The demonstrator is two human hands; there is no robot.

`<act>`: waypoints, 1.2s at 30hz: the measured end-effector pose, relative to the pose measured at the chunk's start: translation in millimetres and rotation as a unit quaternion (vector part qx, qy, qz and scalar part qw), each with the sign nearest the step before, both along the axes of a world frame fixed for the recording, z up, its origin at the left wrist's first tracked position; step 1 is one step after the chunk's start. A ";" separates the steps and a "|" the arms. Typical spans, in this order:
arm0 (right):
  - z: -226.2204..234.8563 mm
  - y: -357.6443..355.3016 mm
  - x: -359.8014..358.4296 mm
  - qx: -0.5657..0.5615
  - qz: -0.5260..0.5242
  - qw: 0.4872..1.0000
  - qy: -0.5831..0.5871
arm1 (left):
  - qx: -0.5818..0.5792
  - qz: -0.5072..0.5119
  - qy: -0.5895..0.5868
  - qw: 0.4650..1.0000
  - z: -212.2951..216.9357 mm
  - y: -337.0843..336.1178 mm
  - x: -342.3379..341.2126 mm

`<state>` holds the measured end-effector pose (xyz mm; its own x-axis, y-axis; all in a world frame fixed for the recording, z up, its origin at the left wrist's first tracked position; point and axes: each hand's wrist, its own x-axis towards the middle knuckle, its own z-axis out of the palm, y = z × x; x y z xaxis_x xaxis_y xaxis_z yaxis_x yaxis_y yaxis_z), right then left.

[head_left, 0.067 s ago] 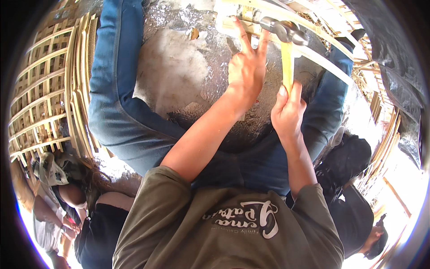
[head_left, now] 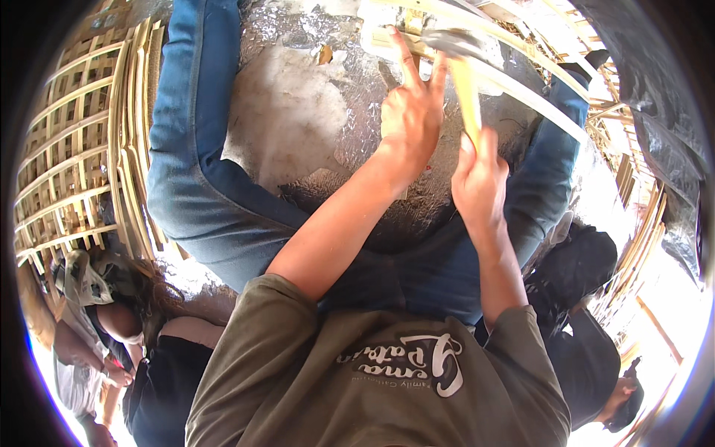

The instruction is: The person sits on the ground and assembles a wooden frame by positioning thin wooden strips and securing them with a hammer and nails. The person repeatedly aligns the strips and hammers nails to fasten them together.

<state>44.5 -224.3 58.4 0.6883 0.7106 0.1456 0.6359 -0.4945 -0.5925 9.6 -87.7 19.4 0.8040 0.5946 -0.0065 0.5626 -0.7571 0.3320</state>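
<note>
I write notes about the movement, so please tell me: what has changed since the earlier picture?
The hammer has swung leftward and slightly up in the picture, and is now more blurred. The right hand still grips it; nothing was taken or let go. The left hand stays in place, two fingers extended.

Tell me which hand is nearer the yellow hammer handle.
Right. The right hand is closed around the hammer handle; the left hand is off it, to its left, two fingers extended.

Seemingly a rough workshop: bamboo lattice panels (head_left: 74, 160), a hammer (head_left: 467, 89), patchy floor (head_left: 290, 112).
</note>
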 end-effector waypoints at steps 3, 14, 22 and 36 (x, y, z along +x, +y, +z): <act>3.4 6.2 7.2 -0.027 0.000 1.000 -0.009 | -0.003 0.004 -0.001 1.000 -0.5 1.4 0.8; 13.4 11.2 4.3 -0.025 -0.011 1.000 0.014 | -0.004 0.011 0.004 1.000 -2.4 3.2 3.0; 17.4 9.2 -4.7 0.018 -0.024 1.000 0.005 | -0.027 0.013 -0.001 1.000 -0.5 1.3 1.0; 15.2 7.1 -5.9 -0.006 -0.058 0.998 -0.010 | -0.036 0.007 0.031 0.999 5.9 2.3 3.8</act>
